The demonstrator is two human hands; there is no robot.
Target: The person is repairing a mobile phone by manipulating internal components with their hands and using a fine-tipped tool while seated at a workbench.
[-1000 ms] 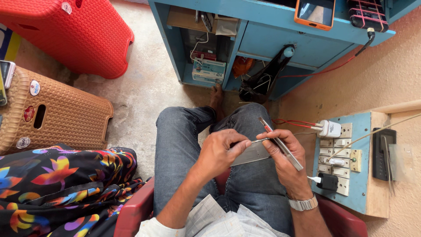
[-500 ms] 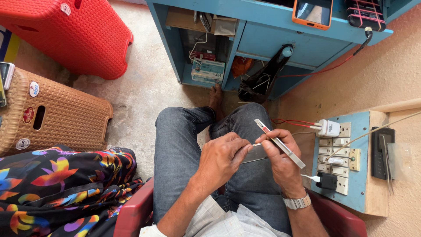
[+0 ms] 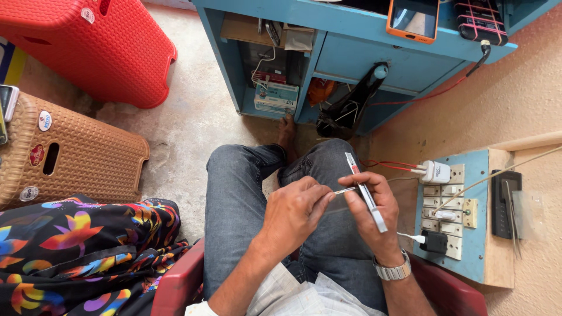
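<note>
Head view, looking straight down at your lap: your right hand is curled round a long thin white strip tool, which sticks out above and below your fingers. Your left hand is pinched shut on a small slim metal piece, its tip touching the strip just over your jeans. Blue wooden switch board with white sockets sits right beside your right wrist, and the blue wooden desk is ahead of your knees.
</note>
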